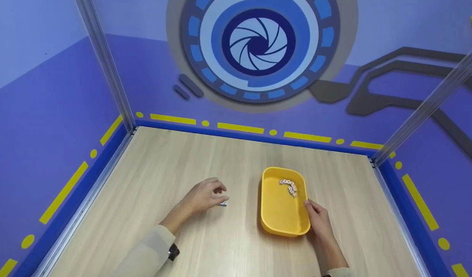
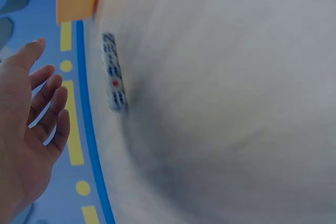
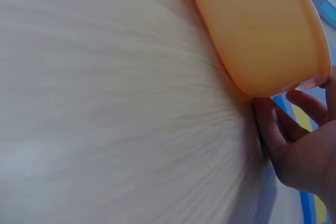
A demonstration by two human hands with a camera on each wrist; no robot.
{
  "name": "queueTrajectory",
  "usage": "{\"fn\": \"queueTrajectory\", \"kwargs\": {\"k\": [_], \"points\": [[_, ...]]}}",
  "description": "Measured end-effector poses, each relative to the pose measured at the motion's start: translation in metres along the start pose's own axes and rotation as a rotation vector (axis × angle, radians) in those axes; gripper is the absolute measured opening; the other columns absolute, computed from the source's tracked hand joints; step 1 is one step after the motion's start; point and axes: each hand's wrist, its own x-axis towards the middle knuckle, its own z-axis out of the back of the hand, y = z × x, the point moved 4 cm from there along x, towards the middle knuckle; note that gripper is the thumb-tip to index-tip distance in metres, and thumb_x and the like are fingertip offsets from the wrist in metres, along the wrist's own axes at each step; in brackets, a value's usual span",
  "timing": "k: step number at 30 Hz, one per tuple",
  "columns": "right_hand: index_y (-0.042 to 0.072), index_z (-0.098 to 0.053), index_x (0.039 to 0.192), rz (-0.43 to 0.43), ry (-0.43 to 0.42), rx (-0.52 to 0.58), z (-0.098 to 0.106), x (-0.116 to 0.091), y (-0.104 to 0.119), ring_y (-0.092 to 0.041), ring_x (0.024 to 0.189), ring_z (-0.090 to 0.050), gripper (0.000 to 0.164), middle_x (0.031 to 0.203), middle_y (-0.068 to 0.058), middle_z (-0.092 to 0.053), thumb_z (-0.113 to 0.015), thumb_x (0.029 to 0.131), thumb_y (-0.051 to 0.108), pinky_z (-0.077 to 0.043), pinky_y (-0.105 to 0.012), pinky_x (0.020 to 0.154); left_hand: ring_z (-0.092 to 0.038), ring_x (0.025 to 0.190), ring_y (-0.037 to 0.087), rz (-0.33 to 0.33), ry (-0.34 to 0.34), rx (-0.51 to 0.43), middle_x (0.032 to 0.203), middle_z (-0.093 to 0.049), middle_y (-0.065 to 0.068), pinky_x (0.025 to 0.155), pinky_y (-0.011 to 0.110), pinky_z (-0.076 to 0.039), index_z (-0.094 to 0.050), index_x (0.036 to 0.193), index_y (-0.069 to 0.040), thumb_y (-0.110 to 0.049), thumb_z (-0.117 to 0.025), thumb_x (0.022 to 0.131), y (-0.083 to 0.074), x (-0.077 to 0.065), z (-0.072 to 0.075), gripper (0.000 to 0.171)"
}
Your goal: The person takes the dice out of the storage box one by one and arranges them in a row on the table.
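My left hand [image 1: 204, 195] hovers by a short row of small white dice, its fingers loosely bent with nothing between them. The dice [image 2: 113, 72] show dark pips and one red pip, lined up end to end on the table; in the head view the hand covers most of them. To the right stands a yellow plastic bin [image 1: 280, 215] with rounded corners. Several more dice [image 1: 291, 187] lie inside it, in a bent line near its far right side. My right hand [image 1: 319, 220] holds the bin's right wall, thumb at the rim and fingers against the outside.
The light wood table [image 1: 170, 161] is bordered by blue walls [image 1: 151, 73] with yellow dashes along their bottom edges. Metal posts [image 1: 109, 65] rise at the back corners.
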Motion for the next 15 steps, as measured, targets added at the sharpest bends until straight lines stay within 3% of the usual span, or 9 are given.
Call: {"fn": "queueTrajectory", "kwargs": {"k": [6,15], "points": [[0.017,-0.043,0.15,-0.02,0.04,-0.053,-0.004,0.003,0.004,-0.027,0.108,-0.063,0.058,0.132,-0.012,-0.06,-0.05,0.101,0.047,-0.056,-0.036,0.085,-0.059,0.094,0.01,-0.04,0.01,-0.027,0.102,-0.061,-0.007,0.081,0.025,-0.051,-0.07,0.111,-0.018,-0.05,-0.065,0.092,-0.029,0.02,-0.01,0.038],[0.021,-0.031,0.155,-0.033,0.169,-0.076,0.008,0.007,0.021,-0.032,0.113,-0.06,0.056,0.136,-0.021,-0.053,-0.051,0.103,0.034,-0.055,-0.04,0.087,-0.054,0.101,0.005,-0.141,-0.034,-0.021,0.108,-0.057,-0.012,0.089,0.022,-0.048,-0.068,0.115,-0.021,-0.051,-0.067,0.09,-0.078,0.064,-0.038,0.04]]}}
